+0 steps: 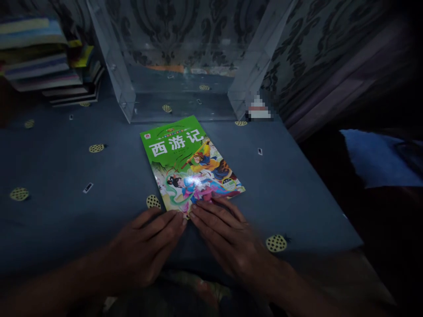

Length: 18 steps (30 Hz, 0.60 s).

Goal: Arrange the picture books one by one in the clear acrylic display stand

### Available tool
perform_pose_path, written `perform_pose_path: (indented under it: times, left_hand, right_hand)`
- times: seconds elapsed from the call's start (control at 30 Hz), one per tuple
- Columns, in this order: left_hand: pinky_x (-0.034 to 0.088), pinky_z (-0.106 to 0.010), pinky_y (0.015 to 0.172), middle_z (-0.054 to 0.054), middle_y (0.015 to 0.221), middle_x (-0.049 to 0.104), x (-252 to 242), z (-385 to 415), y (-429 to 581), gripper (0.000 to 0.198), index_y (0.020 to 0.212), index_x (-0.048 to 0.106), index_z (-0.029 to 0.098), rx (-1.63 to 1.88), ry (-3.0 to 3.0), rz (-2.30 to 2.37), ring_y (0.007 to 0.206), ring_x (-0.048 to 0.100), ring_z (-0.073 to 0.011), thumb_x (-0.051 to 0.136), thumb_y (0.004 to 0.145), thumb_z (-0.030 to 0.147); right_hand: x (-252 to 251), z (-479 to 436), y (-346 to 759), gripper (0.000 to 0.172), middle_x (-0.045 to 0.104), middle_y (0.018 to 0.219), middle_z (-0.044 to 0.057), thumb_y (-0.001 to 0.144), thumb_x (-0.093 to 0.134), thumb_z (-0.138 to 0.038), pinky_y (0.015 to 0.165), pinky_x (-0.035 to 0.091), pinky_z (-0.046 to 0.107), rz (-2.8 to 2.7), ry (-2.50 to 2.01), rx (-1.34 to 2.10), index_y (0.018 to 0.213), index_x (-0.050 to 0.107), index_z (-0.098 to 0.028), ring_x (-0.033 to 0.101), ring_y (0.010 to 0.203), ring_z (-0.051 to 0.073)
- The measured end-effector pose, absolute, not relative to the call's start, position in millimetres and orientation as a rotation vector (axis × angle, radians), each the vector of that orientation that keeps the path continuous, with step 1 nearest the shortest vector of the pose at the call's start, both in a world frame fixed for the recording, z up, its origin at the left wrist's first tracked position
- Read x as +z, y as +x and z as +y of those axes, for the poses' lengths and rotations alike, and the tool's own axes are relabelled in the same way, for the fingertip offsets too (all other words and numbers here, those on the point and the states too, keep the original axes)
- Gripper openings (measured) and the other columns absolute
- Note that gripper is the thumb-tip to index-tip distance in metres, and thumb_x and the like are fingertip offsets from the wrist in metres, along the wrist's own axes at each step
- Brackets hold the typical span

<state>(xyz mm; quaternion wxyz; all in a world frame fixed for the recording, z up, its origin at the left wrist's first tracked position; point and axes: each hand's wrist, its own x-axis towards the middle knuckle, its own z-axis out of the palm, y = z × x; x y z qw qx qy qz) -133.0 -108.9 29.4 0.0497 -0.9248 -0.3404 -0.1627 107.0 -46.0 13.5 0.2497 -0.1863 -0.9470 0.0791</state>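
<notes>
Green picture book [190, 165] lies flat, cover up, slightly turned, in the middle of the bench [99, 211], just in front of a clear plastic case [181, 57]. We have both hands palm-down at its near edge: left hand [145, 248] and right hand [228, 237]. Our fingers [205, 211] are stretched flat and released, tips touching the bottom edge of the cover, nothing grasped. Step in hand, as we judge it: getting hold of the picture book. The next move calls for fingertips under that thin edge, since it sits flush on the blue cloth. Count: one picture book, two hands, one clear plastic case, one pile of books [46, 57] far left, number in it unclear.
</notes>
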Motion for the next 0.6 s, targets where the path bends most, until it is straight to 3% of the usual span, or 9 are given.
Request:
perform_pose_path:
  times: [0.2,0.6]
  left_hand:
    - [0.028,-0.041,0.12,-0.01,0.127,0.068,25.3,-114.7,-144.8,0.035,0.125,0.062,0.007,-0.546,-2.821,-1.074,0.13,0.051,-0.0214,0.04,0.099,0.009]
    - [0.025,-0.043,0.122,-0.009,0.126,0.069,27.1,-104.1,-159.2,0.031,0.124,0.061,0.008,-0.607,-2.857,-1.083,0.127,0.057,-0.0209,0.043,0.1,0.012]
  right_hand:
    - [15.2,-47.7,97.8,0.038,0.069,0.126,0.015,0.096,0.042,-0.007,0.109,0.047,0.052,-2.617,-0.441,0.293,0.13,0.059,-0.007,0.057,0.127,0.024]
    - [20.9,-40.9,83.9,0.035,0.072,0.12,0.015,0.097,0.04,-0.006,0.103,0.053,0.044,-2.62,-0.382,0.282,0.123,0.063,-0.007,0.062,0.12,0.023]
